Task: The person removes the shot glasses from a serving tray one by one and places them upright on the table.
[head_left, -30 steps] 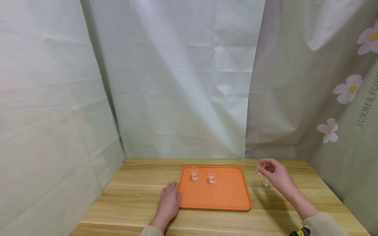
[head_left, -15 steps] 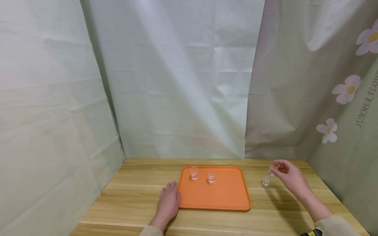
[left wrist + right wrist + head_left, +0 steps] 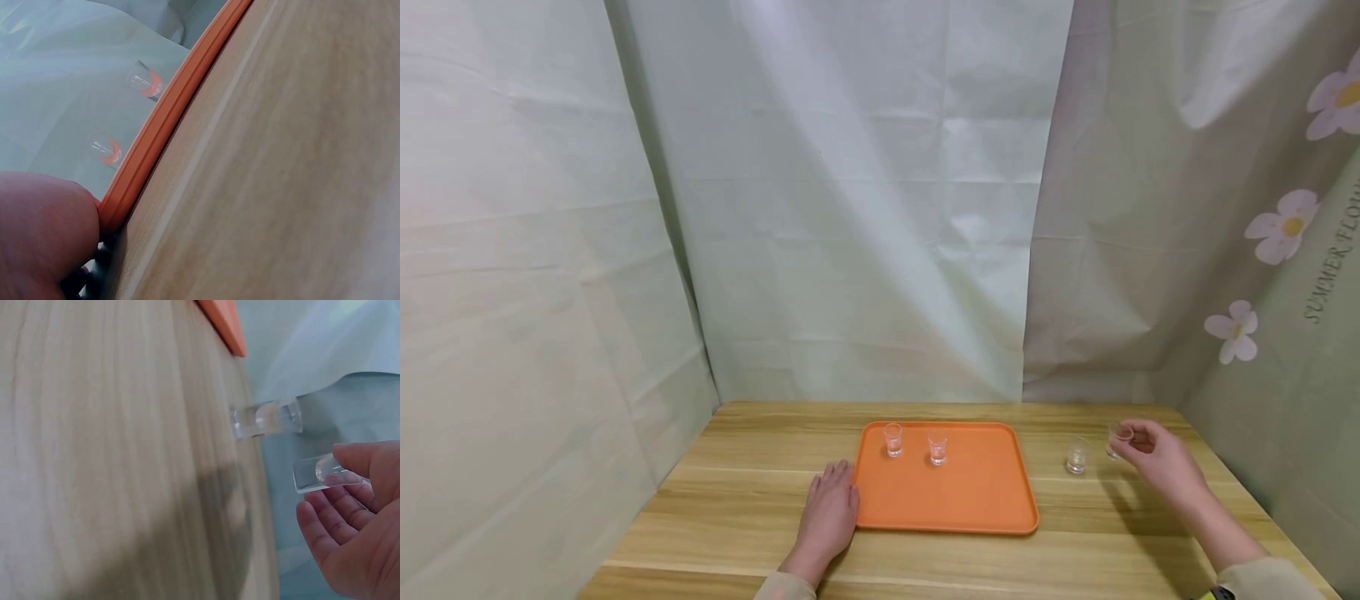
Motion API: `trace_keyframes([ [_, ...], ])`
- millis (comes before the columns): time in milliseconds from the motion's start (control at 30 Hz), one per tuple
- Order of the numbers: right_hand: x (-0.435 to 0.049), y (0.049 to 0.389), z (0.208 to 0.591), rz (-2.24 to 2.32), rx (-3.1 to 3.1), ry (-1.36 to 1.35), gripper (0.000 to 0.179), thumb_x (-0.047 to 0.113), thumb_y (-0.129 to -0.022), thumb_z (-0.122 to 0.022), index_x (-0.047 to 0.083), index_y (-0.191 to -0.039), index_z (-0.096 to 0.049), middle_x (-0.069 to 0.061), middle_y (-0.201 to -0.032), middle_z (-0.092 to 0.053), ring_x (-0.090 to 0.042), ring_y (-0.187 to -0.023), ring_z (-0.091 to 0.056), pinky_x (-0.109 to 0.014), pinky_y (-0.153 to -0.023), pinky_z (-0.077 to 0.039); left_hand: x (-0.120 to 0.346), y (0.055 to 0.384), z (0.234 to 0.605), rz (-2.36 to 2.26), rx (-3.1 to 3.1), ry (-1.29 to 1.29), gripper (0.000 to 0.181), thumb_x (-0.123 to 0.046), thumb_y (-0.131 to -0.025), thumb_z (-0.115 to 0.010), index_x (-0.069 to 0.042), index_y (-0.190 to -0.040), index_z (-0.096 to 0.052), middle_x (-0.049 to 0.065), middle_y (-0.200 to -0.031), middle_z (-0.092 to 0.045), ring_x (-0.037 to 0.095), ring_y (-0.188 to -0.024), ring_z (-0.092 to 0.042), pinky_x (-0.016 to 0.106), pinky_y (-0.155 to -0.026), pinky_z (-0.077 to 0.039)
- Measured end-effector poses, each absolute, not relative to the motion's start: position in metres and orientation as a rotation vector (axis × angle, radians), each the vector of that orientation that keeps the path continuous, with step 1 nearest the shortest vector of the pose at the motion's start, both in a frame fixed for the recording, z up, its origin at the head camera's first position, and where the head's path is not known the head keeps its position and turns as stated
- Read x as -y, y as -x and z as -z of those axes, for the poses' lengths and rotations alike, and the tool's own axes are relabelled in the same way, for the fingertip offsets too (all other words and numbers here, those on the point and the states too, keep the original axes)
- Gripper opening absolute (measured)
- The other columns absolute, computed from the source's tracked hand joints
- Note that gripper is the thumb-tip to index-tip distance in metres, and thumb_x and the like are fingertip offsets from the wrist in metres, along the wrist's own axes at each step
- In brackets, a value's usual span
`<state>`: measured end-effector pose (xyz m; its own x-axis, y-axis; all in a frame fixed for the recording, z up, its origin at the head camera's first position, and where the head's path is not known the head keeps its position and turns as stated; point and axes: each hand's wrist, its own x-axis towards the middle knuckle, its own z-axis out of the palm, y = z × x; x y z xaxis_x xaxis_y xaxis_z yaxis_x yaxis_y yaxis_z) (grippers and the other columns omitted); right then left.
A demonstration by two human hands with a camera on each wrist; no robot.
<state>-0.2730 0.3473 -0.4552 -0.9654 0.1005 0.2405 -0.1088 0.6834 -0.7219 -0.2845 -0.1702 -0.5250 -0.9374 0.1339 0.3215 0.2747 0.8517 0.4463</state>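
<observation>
Nearest, on the wood-grained table (image 3: pixel 737 492), a left hand (image 3: pixel 829 510) with straight fingers, thumb side against a smooth orange tray (image 3: pixel 947 500), round-cornered and rimmed. Farther right, a right hand (image 3: pixel 1168 467) pinching a clear glass (image 3: pixel 1114 446), raised off the wood; just beside, a thick-bottomed glass (image 3: pixel 1077 458), upright. On the tray's far left part, two flared glasses (image 3: pixel 892 442) (image 3: pixel 937 451). Behind, creased pale sheeting (image 3: pixel 880 208).

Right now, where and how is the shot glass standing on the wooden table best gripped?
I'd pinch the shot glass by its upper wall from the near side: it stands upright, unobstructed there, with the orange tray to its left and the held glass at right.
</observation>
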Motion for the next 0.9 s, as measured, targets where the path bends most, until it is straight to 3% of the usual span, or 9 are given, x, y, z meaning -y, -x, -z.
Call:
trace_keyframes([
  [233,-0.354,0.276,0.468,-1.146,2.646,0.006,0.053,0.024,-0.109,-0.073,-0.016,-0.141,-0.06,-0.032,-0.132,-0.071,-0.043,-0.119,-0.07,-0.016,-0.079,-0.053,0.17,0.285,0.525,0.723,2.753,0.306,0.042,-0.009,-0.111,-0.06,0.012,-0.146,-0.062,0.033,-0.155,-0.057,0.054,-0.15,-0.047,0.071,-0.126,-0.03],
  [667,-0.35,0.28,0.484,-1.227,2.68,0.011,0.057,0.023,-0.108,-0.074,-0.017,-0.144,-0.056,-0.034,-0.136,-0.069,-0.051,-0.127,-0.066,-0.018,-0.084,-0.053,0.168,0.281,0.52,0.704,2.736,0.314,0.04,-0.007,-0.11,-0.06,0.013,-0.144,-0.062,0.033,-0.154,-0.058,0.055,-0.149,-0.048,0.071,-0.125,-0.033],
  [833,-0.347,0.283,0.486,-1.256,2.71,0.018,0.063,0.027,-0.11,-0.071,-0.018,-0.15,-0.051,-0.037,-0.144,-0.063,-0.055,-0.134,-0.06,-0.038,-0.097,-0.059,0.168,0.282,0.52,0.707,2.748,0.307,0.041,-0.008,-0.11,-0.06,0.013,-0.145,-0.062,0.033,-0.155,-0.057,0.055,-0.15,-0.047,0.071,-0.125,-0.031],
  [900,-0.345,0.283,0.486,-1.254,2.711,0.018,0.063,0.027,-0.111,-0.071,-0.017,-0.15,-0.051,-0.036,-0.144,-0.062,-0.055,-0.134,-0.06,-0.04,-0.098,-0.059,0.168,0.282,0.52,0.707,2.754,0.303,0.041,-0.008,-0.111,-0.059,0.012,-0.146,-0.062,0.033,-0.155,-0.057,0.054,-0.15,-0.047,0.071,-0.126,-0.031],
])
